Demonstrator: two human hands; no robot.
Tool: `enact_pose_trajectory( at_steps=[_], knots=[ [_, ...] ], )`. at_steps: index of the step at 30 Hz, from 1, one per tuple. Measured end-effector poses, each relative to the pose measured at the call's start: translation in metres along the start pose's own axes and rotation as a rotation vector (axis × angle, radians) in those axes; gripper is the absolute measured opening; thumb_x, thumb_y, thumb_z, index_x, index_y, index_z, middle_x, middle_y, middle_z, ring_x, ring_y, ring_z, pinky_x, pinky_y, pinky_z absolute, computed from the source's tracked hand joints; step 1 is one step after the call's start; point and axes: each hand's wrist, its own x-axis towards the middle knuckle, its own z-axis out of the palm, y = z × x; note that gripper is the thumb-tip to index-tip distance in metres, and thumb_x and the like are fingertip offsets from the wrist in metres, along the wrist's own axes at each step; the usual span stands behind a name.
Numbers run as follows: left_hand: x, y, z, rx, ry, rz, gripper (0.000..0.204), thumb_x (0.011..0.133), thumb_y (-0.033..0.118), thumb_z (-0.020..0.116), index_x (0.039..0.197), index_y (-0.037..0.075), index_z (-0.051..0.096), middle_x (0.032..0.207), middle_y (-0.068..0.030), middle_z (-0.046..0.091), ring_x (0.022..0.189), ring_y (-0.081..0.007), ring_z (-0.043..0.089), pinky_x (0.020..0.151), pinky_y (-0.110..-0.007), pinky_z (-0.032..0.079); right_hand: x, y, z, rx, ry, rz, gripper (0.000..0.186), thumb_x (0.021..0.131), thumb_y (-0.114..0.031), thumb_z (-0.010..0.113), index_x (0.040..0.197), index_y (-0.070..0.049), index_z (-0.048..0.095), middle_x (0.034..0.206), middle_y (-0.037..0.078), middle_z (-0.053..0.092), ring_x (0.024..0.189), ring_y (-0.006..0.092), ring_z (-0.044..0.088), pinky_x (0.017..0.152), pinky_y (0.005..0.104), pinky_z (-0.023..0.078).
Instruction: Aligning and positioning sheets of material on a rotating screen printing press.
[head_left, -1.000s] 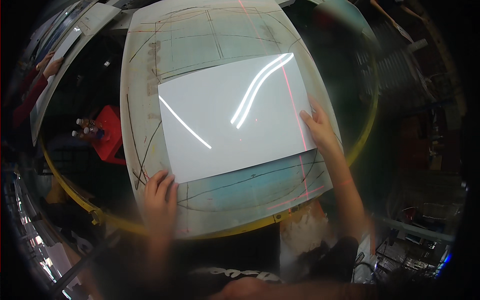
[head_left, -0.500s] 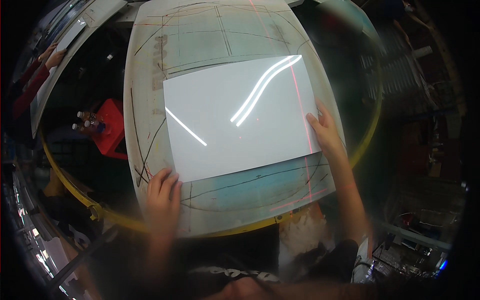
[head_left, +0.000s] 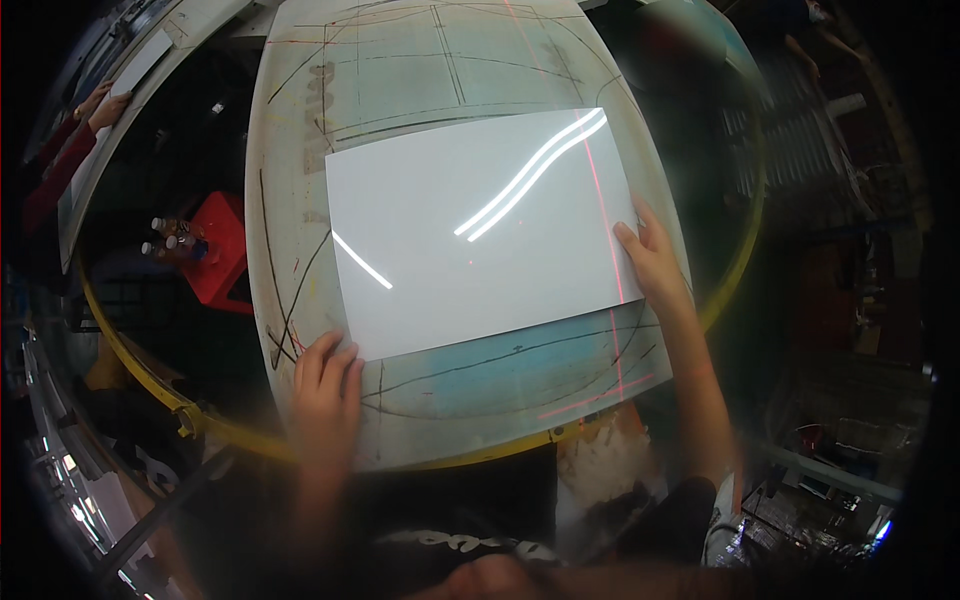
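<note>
A glossy white rectangular sheet [head_left: 480,260], crossed by bright reflected streaks and a red laser line, lies on a large marked, pale curved board [head_left: 450,40]. My right hand [head_left: 652,262] grips the sheet's right edge, thumb on top and fingers round the edge. My left hand [head_left: 322,400] rests with slightly curled, parted fingers at the sheet's lower-left corner, fingertips on the board and touching the corner.
A yellow curved rail [head_left: 130,360] rings the board. A red stool [head_left: 225,260] holds several bottles [head_left: 170,240] at left. Another person's red-sleeved arms [head_left: 70,150] rest on a white piece at far left. Another person's arm [head_left: 800,55] is at upper right.
The sheet and both my hands appear slightly further right in the picture, along with the board. The other person's hands at left have shifted slightly upward in view.
</note>
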Motion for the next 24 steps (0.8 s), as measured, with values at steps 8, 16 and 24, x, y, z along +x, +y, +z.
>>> enact_pose_trajectory(
  at_steps=[8,16,24],
  knots=[
    [-0.001,0.002,0.003,-0.046,0.004,-0.010,0.017,0.079,-0.001,0.066,0.095,0.000,0.063,0.109,-0.0140,0.060,0.101,-0.0317,0.058,0.087,-0.038,0.045,-0.001,0.009,0.001,-0.072,0.036,-0.071,0.051,0.094,-0.006,0.052,0.141,0.003,0.033,0.114,0.018,0.061,0.102,0.0166,0.060,0.091,0.0281,0.045],
    [-0.001,0.002,0.003,-0.026,0.019,-0.019,0.015,0.079,-0.001,0.066,0.094,-0.001,0.063,0.109,-0.0139,0.060,0.101,-0.0318,0.058,0.087,-0.037,0.045,0.002,0.012,-0.002,-0.126,0.079,-0.104,0.051,0.089,-0.004,0.058,0.136,0.004,0.039,0.115,0.017,0.059,0.102,0.0173,0.060,0.086,0.0268,0.048],
    [0.001,0.003,0.002,-0.024,0.008,-0.027,0.016,0.080,-0.001,0.066,0.095,-0.001,0.063,0.110,-0.0139,0.060,0.102,-0.0318,0.057,0.087,-0.037,0.045,0.008,0.021,-0.011,-0.285,0.140,-0.203,0.047,0.082,-0.007,0.068,0.126,0.003,0.054,0.097,0.005,0.049,0.084,0.0114,0.052,0.073,0.0226,0.046]
  ],
)
